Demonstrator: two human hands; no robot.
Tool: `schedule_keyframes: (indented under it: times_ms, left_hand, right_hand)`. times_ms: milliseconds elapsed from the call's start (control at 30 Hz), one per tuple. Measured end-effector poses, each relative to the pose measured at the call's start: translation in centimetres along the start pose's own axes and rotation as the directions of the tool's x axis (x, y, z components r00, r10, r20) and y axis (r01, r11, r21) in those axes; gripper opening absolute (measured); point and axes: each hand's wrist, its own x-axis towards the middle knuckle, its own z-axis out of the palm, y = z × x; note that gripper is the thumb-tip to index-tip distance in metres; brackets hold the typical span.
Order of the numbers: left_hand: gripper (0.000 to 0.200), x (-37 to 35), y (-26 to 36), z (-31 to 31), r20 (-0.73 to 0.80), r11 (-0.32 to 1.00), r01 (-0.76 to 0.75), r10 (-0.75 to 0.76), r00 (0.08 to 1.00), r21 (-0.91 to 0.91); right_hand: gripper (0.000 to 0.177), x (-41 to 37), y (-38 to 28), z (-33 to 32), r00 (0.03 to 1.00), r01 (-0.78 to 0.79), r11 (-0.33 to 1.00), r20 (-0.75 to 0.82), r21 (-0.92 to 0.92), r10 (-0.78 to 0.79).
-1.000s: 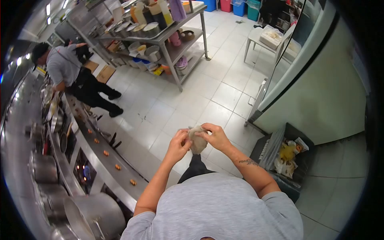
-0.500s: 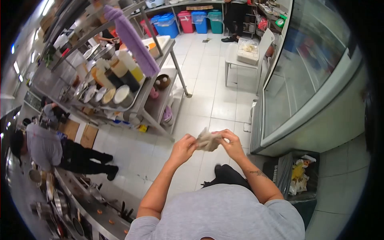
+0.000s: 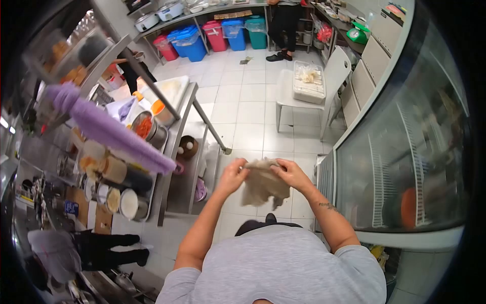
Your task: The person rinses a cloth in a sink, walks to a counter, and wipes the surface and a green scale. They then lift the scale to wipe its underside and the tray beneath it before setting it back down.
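A greyish-beige cloth (image 3: 264, 186) hangs spread out in front of my body, its lower edge ragged and a little blurred. My left hand (image 3: 233, 176) pinches its upper left corner. At the upper right corner, my right hand (image 3: 293, 175) grips it between thumb and fingers. The cloth is held up above the tiled floor, touching nothing but my hands.
To the left stands a steel table (image 3: 174, 124) with bottles, pots and a hanging purple towel (image 3: 109, 129). A white chair (image 3: 286, 91) bears a plastic container (image 3: 309, 88). A glass-door fridge (image 3: 400, 167) is on the right. A co-worker (image 3: 55, 253) stands lower left, another (image 3: 283, 28) at the back.
The cloth was bunched between my hands and now hangs open below them. I have moved forward, so the table and fridge sit closer in view.
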Motion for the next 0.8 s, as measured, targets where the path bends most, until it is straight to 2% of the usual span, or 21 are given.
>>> schedule_keyframes:
  times_ms: [33,67,100,133,167,233,267,367,400,467,500,533,567,633,767,800]
  left_hand:
    - [0.014,2.1,-0.2,-0.8,-0.078,0.998,-0.051,0.053,0.996,0.027]
    - [0.015,4.5,0.5,-1.6,-0.075,0.996,-0.035,0.041,0.996,0.080]
    - [0.016,6.9,1.4,-1.9,-0.064,0.988,-0.122,0.128,0.990,0.090]
    - [0.018,9.4,2.3,-2.0,-0.053,0.973,-0.206,0.212,0.976,0.101]
    - [0.020,11.8,3.0,-2.1,-0.043,0.952,-0.286,0.293,0.955,0.112]
    - [0.024,16.8,3.4,-2.3,-0.047,0.960,-0.254,0.250,0.967,-0.117]
    - [0.026,19.3,2.8,-2.8,-0.040,0.947,-0.225,0.222,0.974,-0.230]
    - [0.027,27.8,-5.0,-5.8,-0.019,0.972,-0.023,0.019,1.000,-0.233]
    - [0.028,29.7,-6.6,-6.9,0.005,0.944,0.182,-0.188,0.982,-0.275]
    - [0.040,34.3,-10.8,-7.9,0.192,0.871,0.414,-0.373,0.908,-0.263]
    - [0.047,36.0,-11.9,-8.5,0.281,0.818,0.526,-0.462,0.842,-0.232]
    - [0.065,37.6,-12.8,-8.1,0.353,0.815,0.544,-0.458,0.816,-0.199]
    - [0.069,39.5,-13.2,-7.5,0.453,0.774,0.564,-0.408,0.793,-0.289]
    - [0.068,43.1,-13.3,-6.0,0.470,0.682,0.554,-0.335,0.817,-0.477]
    - [0.052,52.6,-12.9,-6.6,0.491,0.711,0.404,-0.095,0.866,-0.575]
    - [0.048,55.1,-13.0,-6.7,0.499,0.735,0.364,-0.039,0.865,-0.573]
  right_hand:
    - [0.032,1.3,0.0,-0.5,0.997,-0.041,0.997,0.056,-0.064,0.045]
    - [0.035,2.8,-0.1,-0.9,0.990,-0.075,0.988,0.109,-0.134,0.090]
    - [0.038,4.5,0.0,-1.4,0.978,-0.102,0.973,0.160,-0.207,0.137]
    - [0.046,7.5,1.9,-2.0,0.914,-0.147,0.935,0.317,-0.323,0.253]
    - [0.046,9.7,2.5,-2.8,0.934,-0.190,0.964,0.267,-0.187,0.236]
    - [0.046,14.3,4.1,-3.8,0.961,-0.243,0.964,0.159,0.109,0.225]
    - [0.044,16.9,5.3,-4.9,0.971,-0.225,0.911,0.154,0.346,0.182]
    - [0.045,22.9,3.6,-8.0,0.980,-0.177,0.663,0.065,0.727,0.190]
    - [0.047,24.9,3.6,-9.1,0.975,-0.188,0.593,0.076,0.783,0.208]
    - [0.051,29.4,3.8,-11.8,0.969,-0.194,0.448,0.099,0.873,0.227]
    - [0.053,31.3,3.7,-12.6,0.973,-0.174,0.438,0.084,0.882,0.216]
    - [0.056,33.5,3.6,-13.7,0.978,-0.146,0.430,0.064,0.891,0.200]
    - [0.058,35.3,3.6,-14.7,0.980,-0.125,0.422,0.045,0.898,0.193]
    - [0.058,39.0,4.3,-16.7,0.985,-0.079,0.365,0.016,0.928,0.171]
    - [0.058,43.7,5.6,-20.8,0.973,-0.006,0.299,-0.063,0.954,0.220]
    - [0.054,45.0,6.2,-22.4,0.965,-0.009,0.336,-0.080,0.942,0.249]
